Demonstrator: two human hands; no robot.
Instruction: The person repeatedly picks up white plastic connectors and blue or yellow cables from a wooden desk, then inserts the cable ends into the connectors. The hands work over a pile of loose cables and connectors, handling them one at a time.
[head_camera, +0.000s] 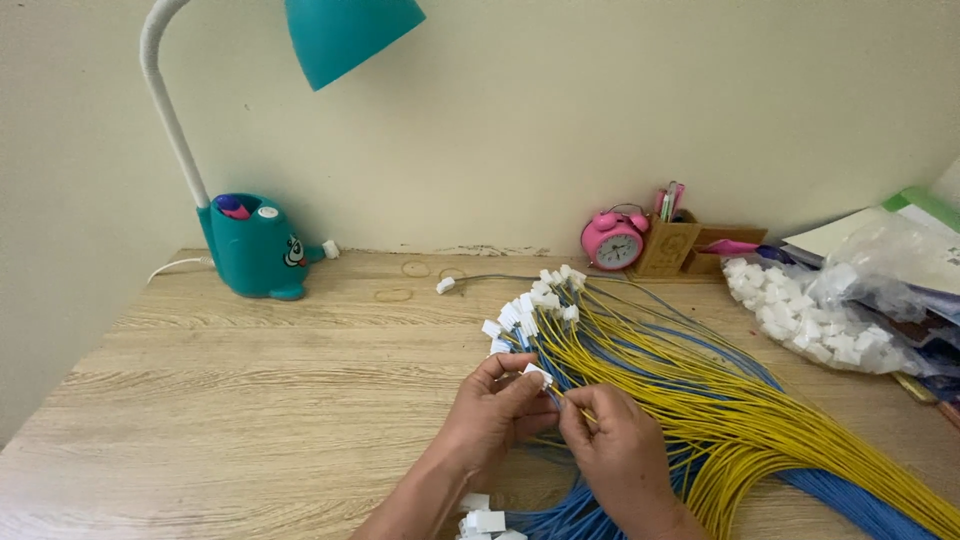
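One pale wooden desk (250, 400), cream wall (520, 130).

At the desk's right edge I see a clear plastic bag (815, 318) lying open, full of small white connectors. Just behind it sits a second crumpled clear bag (890, 255), contents possibly papers, though it's hard to tell. No labels, signs or screens.

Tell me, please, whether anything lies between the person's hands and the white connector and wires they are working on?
Nothing visible does. The left hand already pinches the white connector, and the right hand grips the yellow wire right beside it.
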